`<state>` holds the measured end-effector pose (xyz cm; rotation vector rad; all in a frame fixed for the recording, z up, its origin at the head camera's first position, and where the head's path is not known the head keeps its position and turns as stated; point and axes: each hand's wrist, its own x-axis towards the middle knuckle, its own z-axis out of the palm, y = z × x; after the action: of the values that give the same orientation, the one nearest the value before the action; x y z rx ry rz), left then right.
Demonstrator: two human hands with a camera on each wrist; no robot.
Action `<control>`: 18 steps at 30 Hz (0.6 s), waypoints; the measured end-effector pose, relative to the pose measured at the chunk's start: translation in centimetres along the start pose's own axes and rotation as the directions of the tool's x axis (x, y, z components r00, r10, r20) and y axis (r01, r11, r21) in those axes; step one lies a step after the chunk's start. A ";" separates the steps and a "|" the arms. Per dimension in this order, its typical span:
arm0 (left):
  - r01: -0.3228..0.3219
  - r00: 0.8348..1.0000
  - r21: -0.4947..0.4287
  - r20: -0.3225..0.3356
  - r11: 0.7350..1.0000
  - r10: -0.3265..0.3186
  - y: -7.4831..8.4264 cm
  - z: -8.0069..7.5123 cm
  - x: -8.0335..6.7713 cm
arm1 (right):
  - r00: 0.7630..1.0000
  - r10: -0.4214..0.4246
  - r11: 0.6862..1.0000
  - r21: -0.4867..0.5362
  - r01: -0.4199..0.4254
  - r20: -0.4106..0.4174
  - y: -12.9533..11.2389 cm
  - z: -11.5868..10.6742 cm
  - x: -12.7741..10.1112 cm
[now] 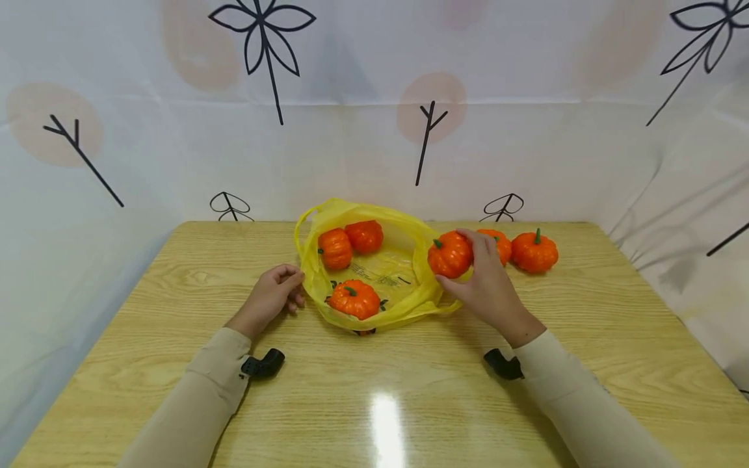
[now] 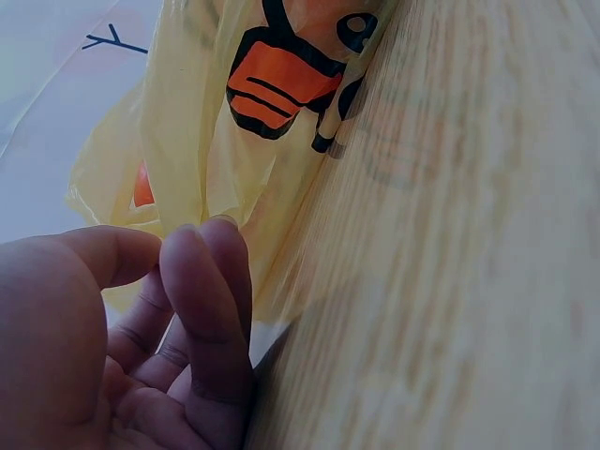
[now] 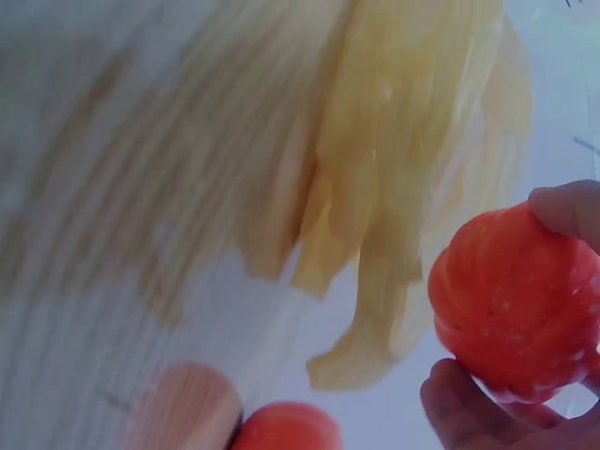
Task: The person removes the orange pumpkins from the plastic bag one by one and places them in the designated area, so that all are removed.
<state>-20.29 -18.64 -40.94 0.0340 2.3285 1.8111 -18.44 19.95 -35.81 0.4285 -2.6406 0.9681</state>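
A yellow plastic bag [image 1: 404, 305] lies spread with its mouth facing up on the wooden table. Inside it are three small orange pumpkins: one [image 1: 335, 249] at the left, one [image 1: 364, 236] at the back and one [image 1: 354, 299] at the front. My left hand [image 1: 275, 296] pinches the bag's left edge between thumb and fingers; the left wrist view shows the bag [image 2: 187, 122] at the fingertips. With my right hand [image 1: 488, 279] I grip another pumpkin [image 1: 449, 255], held at the bag's right rim. In the right wrist view, thumb and fingers span this pumpkin [image 3: 516, 300].
Two more pumpkins stand to the right of my right hand, one [image 1: 499, 247] partly hidden behind it and one [image 1: 535, 251] in full view. The wooden table [image 1: 328, 403] ends at a patterned white cloth [image 1: 351, 149] behind.
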 end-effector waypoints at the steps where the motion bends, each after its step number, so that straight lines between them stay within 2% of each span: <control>1: -0.001 1.000 -0.001 0.001 1.000 0.001 0.0 0.0 0.0 | 1.000 0.005 1.000 0.000 -0.005 -0.009 0.2 -0.2 0.1; 10: -0.005 1.000 -0.008 0.005 1.000 0.005 0.1 0.0 0.0 | 0.996 0.032 0.999 0.038 -0.029 -0.084 1.9 -1.8 0.9; 18: 0.008 1.000 0.002 0.003 1.000 -0.008 0.3 0.0 -0.2 | 0.981 0.145 0.987 0.082 -0.135 -0.132 3.2 -3.4 1.1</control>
<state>-20.09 -18.55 -40.59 0.0277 2.3244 1.8041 -20.04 24.34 -34.75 0.1857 -2.5444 1.0985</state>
